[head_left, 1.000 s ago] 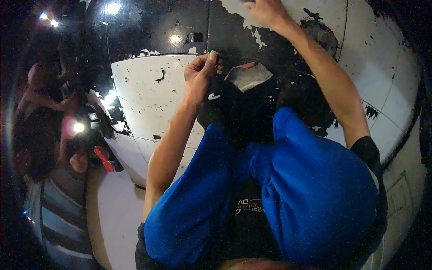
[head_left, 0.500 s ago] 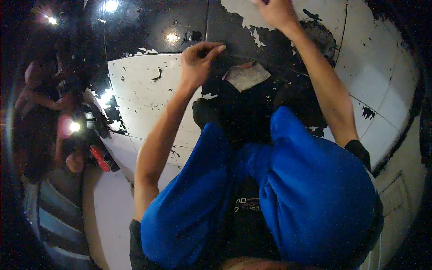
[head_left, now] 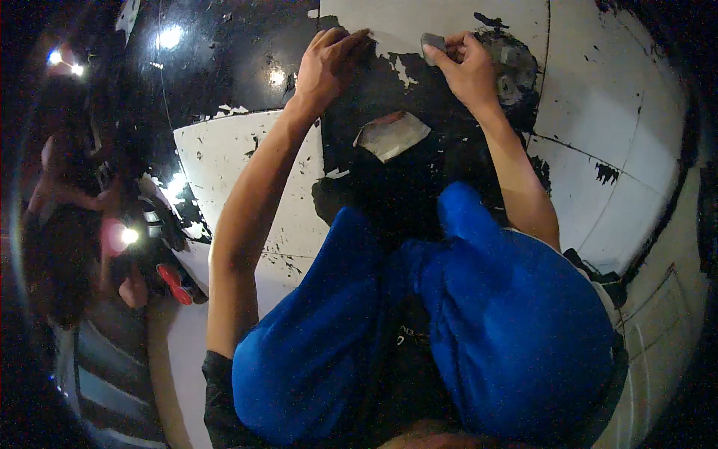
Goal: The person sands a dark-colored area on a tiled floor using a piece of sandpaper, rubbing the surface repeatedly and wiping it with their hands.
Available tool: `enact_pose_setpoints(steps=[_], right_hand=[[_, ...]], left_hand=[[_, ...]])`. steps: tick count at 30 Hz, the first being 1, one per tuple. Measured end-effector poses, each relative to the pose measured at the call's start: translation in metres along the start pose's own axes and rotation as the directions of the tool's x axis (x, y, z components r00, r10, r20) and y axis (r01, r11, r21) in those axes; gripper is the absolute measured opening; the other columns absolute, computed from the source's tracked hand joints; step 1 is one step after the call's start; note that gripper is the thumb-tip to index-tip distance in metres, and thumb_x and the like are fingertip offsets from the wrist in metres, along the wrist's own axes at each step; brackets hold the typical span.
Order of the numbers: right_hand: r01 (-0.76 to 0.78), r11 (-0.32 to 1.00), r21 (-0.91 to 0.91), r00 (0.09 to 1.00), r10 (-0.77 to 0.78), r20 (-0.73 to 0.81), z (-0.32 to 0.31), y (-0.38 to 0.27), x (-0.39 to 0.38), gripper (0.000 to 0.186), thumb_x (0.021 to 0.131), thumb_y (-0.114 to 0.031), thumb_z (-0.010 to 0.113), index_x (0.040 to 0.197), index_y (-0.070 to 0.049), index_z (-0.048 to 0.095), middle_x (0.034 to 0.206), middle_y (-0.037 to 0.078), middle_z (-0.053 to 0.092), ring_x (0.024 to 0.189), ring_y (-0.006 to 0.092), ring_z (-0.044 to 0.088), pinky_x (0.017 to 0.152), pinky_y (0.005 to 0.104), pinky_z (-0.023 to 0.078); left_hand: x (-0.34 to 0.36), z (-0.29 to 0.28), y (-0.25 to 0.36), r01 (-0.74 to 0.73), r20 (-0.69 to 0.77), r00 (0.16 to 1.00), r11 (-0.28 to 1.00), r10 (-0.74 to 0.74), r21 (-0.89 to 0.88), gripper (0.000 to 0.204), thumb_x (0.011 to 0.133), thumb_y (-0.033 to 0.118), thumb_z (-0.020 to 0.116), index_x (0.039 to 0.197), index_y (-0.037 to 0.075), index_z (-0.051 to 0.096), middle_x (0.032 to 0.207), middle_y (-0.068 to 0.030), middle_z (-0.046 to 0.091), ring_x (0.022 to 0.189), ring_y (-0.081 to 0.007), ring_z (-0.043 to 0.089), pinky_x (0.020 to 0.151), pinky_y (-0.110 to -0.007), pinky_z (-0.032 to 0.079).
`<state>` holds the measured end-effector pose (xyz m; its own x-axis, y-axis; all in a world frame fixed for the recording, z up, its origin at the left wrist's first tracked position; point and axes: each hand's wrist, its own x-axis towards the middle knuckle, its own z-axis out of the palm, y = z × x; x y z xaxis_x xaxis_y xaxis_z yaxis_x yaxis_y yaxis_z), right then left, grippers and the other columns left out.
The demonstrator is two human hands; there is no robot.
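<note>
My left hand [head_left: 326,71] reaches forward over the dark coating, fingers stretched toward the edge where it meets a white tile. Nothing shows in it, though its palm side is in shadow. My right hand [head_left: 470,75] pinches a small flat grey scraper piece [head_left: 433,48] between thumb and fingers, over the white tile's ragged edge. Black flaking coating [head_left: 239,63] covers much of the tiled floor [head_left: 224,161]. Between my forearms lies a creased greyish-beige sheet [head_left: 393,138] with a reddish edge; I cannot tell if it is paper or cloth.
My blue-clad knees [head_left: 307,322] are bent up close below the sheet. At the left a person [head_left: 63,194] crouches in the dark beside bright lamps, and a red-and-black shoe sole [head_left: 174,284] shows there. A rough grey round patch [head_left: 516,71] lies right of my right hand.
My right hand has come down nearer, bringing the grey piece into clear view. My left hand has moved forward, and its fingers have stretched out. The view has shifted slightly.
</note>
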<state>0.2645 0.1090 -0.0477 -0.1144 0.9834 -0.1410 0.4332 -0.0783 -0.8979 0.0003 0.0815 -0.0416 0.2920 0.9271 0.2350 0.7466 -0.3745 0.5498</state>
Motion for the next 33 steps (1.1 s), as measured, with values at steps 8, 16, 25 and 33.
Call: enact_pose_setpoints(steps=[8, 16, 25, 33], right_hand=[[-0.065, 0.998, 0.011, 0.997, 0.064, 0.034, -0.011, 0.005, -0.017, 0.037, 0.081, -0.03, 0.083, 0.097, -0.002, 0.064, 0.083, 0.01, 0.069, 0.077, 0.0175, 0.066, 0.069, 0.0332, 0.053], [0.013, 1.0, -0.024, 1.0, -0.013, -0.007, -0.007, 0.026, -0.026, 0.04, 0.081, -0.033, 0.083, 0.097, -0.003, 0.063, 0.086, 0.011, 0.069, 0.081, 0.0221, 0.067, 0.074, 0.0351, 0.054], [-0.09, 0.996, -0.003, 0.994, 0.09, 0.06, -0.012, 0.005, -0.034, 0.042, 0.082, -0.037, 0.082, 0.098, -0.002, 0.063, 0.087, 0.012, 0.069, 0.08, 0.0234, 0.066, 0.074, 0.0363, 0.053], [-0.101, 0.995, 0.014, 0.993, 0.1, 0.064, -0.011, 0.009, -0.036, 0.041, 0.082, -0.033, 0.082, 0.1, -0.001, 0.062, 0.084, 0.011, 0.068, 0.077, 0.0196, 0.065, 0.071, 0.0341, 0.053]], left_hand=[[0.004, -0.002, 0.005, -0.047, 0.072, 0.996, 0.999, 0.046, 0.012, 0.042, 0.08, 0.007, 0.065, 0.122, 0.008, 0.068, 0.105, -0.0112, 0.066, 0.096, -0.033, 0.062, 0.086, -0.041, 0.054], [0.008, 0.002, 0.002, -0.086, 0.09, 0.992, 0.996, 0.083, 0.03, 0.034, 0.082, 0.004, 0.063, 0.115, 0.008, 0.068, 0.11, -0.0086, 0.064, 0.105, -0.031, 0.059, 0.091, -0.04, 0.052], [0.023, -0.004, -0.009, -0.201, 0.182, 0.966, 0.975, 0.183, 0.09, 0.031, 0.082, 0.009, 0.065, 0.113, 0.009, 0.066, 0.112, -0.0089, 0.062, 0.108, -0.0298, 0.058, 0.094, -0.039, 0.052], [0.024, 0.005, -0.017, -0.303, 0.25, 0.934, 0.937, 0.256, 0.174, 0.032, 0.084, 0.012, 0.064, 0.116, 0.006, 0.063, 0.113, -0.0088, 0.061, 0.11, -0.0293, 0.057, 0.094, -0.04, 0.051]])
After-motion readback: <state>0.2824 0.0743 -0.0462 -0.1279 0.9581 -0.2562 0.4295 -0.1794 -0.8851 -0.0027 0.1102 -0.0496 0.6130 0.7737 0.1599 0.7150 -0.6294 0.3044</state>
